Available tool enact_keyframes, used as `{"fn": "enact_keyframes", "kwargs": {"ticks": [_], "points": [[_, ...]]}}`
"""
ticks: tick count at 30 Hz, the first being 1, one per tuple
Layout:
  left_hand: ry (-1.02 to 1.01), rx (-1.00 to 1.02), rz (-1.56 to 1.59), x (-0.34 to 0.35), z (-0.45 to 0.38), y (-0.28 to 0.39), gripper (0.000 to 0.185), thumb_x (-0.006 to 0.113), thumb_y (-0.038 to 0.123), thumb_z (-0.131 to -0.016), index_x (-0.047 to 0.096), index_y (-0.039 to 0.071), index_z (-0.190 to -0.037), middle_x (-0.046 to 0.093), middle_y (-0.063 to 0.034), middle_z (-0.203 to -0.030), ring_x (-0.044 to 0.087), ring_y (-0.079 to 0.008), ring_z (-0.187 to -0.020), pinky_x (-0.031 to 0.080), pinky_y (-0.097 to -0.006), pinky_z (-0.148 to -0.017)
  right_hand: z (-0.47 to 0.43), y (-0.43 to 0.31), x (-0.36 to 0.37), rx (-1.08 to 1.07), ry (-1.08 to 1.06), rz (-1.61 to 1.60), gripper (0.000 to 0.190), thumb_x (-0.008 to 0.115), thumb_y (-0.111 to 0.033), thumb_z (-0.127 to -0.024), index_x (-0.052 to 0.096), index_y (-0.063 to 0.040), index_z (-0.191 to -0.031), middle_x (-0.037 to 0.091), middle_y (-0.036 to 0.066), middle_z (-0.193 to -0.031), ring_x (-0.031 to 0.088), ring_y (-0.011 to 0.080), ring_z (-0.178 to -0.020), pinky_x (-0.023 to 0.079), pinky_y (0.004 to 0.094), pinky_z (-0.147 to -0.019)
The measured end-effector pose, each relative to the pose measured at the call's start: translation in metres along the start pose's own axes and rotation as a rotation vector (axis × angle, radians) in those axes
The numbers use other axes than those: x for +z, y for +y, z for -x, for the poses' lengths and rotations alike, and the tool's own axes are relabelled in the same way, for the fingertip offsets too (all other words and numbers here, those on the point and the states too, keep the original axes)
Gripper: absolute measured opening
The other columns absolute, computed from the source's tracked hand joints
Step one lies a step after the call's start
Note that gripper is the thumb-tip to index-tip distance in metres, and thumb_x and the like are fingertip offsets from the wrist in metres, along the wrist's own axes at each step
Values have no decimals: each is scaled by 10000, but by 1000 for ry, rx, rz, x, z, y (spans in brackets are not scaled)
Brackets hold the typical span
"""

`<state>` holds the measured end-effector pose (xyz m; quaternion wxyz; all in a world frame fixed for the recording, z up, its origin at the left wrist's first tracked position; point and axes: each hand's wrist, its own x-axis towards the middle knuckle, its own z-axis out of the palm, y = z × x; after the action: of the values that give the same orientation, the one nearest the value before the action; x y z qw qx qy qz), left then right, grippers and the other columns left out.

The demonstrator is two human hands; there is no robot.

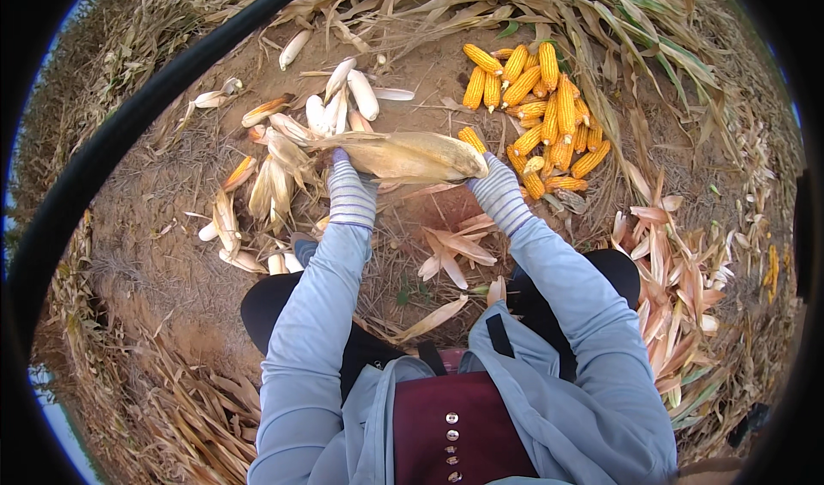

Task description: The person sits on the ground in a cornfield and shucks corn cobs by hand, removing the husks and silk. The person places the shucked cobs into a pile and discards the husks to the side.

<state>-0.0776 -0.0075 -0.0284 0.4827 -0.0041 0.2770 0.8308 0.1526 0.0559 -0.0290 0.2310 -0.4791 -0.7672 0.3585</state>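
Observation:
An ear of corn in a dry tan husk (412, 155) lies crosswise between my hands. My left hand (351, 189), in a striped knit glove, grips its left end, with the fingers partly hidden behind the husk. At the right tip is my gloved right hand (501, 192), its fingertips closed on the husk. Beyond that hand, husked yellow corn ears (550, 118) form a pile on the soil. To the left lie ears in pale husks (338, 108) and brown ones (277, 176), some with orange kernels showing.
Peeled husks lie between my feet (454, 250) and in a heap at the right (669, 279). Dry corn stalks (579, 2) border the far side, with more at the lower left (193, 414). A dark cable (148, 99) crosses the view's left side.

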Motion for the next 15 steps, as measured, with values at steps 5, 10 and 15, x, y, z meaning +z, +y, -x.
{"fn": "enact_keyframes", "kwargs": {"ticks": [5, 10, 15], "points": [[275, -146, -157, -12, -8, 9, 489, 352, 409, -940, 383, 72, -1292, 449, -109, -1295, 460, -274, -1146, 393, -422, -986, 28, -28, -5, -136, -251, 30, 330, 588, -213, -810, 567, -38, -1089, 625, 154, -984, 588, 297, -925, 461, 336, -812], [294, -387, -320, -20, -9, 8, 507, 319, 480, -924, 509, 69, -1151, 568, -145, -1129, 551, -310, -989, 473, -432, -855, 49, -41, -4, -177, -416, -332, 414, 611, -206, -807, 530, -27, -1171, 609, 127, -1073, 568, 209, -979, 432, 302, -877], [217, -560, -361, -19, -3, 4, 502, 270, 462, -932, 533, 83, -1129, 576, -115, -1132, 541, -296, -994, 445, -413, -889, 60, -44, -7, -187, -617, -164, 447, 580, -261, -833, 495, -26, -1203, 595, 114, -1107, 568, 255, -1000, 440, 312, -870]]}}
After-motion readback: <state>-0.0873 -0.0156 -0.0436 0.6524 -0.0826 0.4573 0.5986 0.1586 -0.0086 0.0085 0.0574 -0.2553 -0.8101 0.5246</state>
